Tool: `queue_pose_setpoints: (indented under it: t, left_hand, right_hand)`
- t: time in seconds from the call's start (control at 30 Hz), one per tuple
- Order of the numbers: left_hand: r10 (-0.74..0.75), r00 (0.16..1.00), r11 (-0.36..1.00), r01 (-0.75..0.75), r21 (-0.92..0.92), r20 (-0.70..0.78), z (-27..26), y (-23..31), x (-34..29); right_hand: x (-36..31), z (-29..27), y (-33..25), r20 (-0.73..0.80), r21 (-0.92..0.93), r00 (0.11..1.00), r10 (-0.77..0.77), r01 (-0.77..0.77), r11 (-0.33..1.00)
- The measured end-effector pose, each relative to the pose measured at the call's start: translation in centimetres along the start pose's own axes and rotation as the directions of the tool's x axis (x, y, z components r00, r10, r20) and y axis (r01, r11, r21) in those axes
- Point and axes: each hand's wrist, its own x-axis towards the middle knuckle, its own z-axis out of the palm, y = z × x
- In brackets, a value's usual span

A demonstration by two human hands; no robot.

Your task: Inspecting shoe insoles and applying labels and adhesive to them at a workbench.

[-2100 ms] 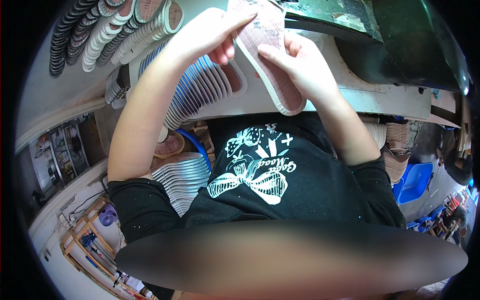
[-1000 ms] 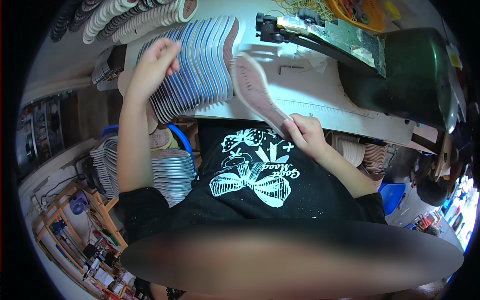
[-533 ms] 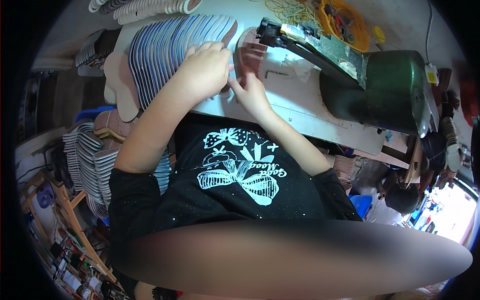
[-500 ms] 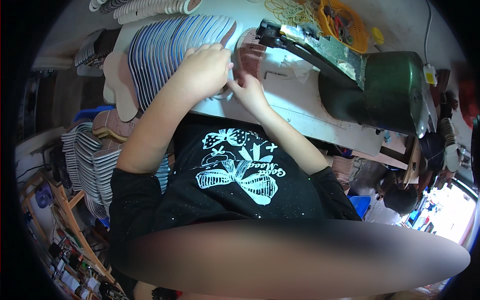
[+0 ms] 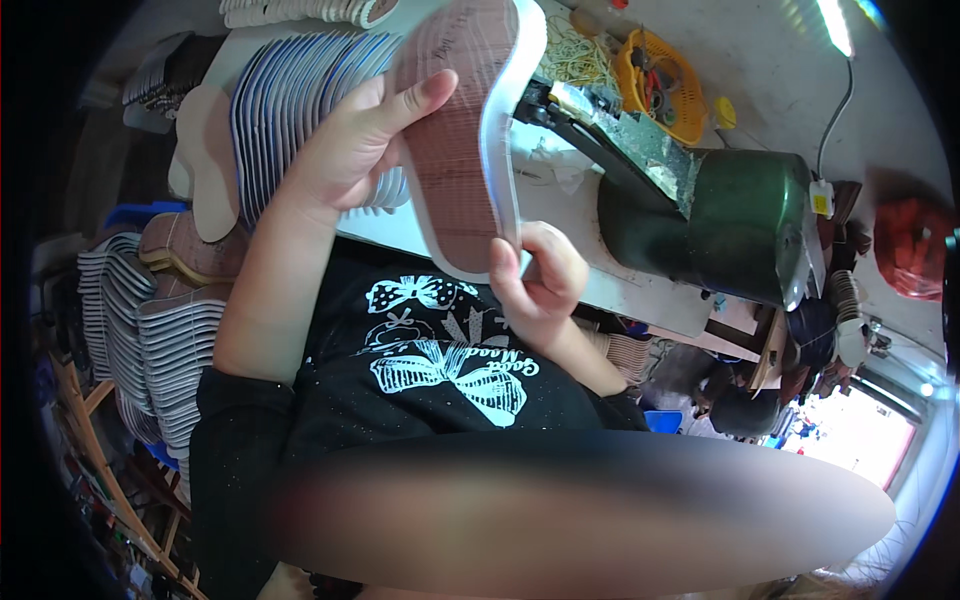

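A shoe sole (image 5: 455,170) with a brown, finely lined face and a pale edge is held up in front of me, tilted over the table's front edge. My left hand (image 5: 350,150) grips its left side near the middle, with the thumb lying across the brown face. At its lower right end, my right hand (image 5: 540,280) pinches the rim between thumb and curled fingers. Behind my left hand stands a tight row of soles (image 5: 290,115) on edge, with pale and blue edges. Plain pinkish-beige sole shapes (image 5: 210,165) lean at that row's left end.
To the right a green cylindrical machine (image 5: 745,220) reaches an arm over the white table (image 5: 640,285). A yellow basket of tools (image 5: 655,75) and a tangle of yellowish bands (image 5: 580,55) lie behind it. More stacked soles (image 5: 180,345) stand at lower left.
Both hands were together low at the right end of the row. Now a brown-faced sole is raised between them; my right hand has moved right and nearer to me.
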Motion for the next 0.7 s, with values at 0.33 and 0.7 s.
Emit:
queue_pose_setpoints:
  t: [0.33,0.7]
  left_hand:
    - [0.121,0.983,0.863,-0.036,-0.504,0.138,5.8,-1.6,0.2]
    - [0.155,0.979,0.949,-0.186,0.255,0.135,2.5,-0.8,0.8]
  right_hand:
    - [3.8,1.0,2.0,0.173,0.895,0.884,0.434,-0.325,0.305]
    - [6.9,-2.5,0.1,0.361,0.333,0.791,0.494,-0.604,0.724]
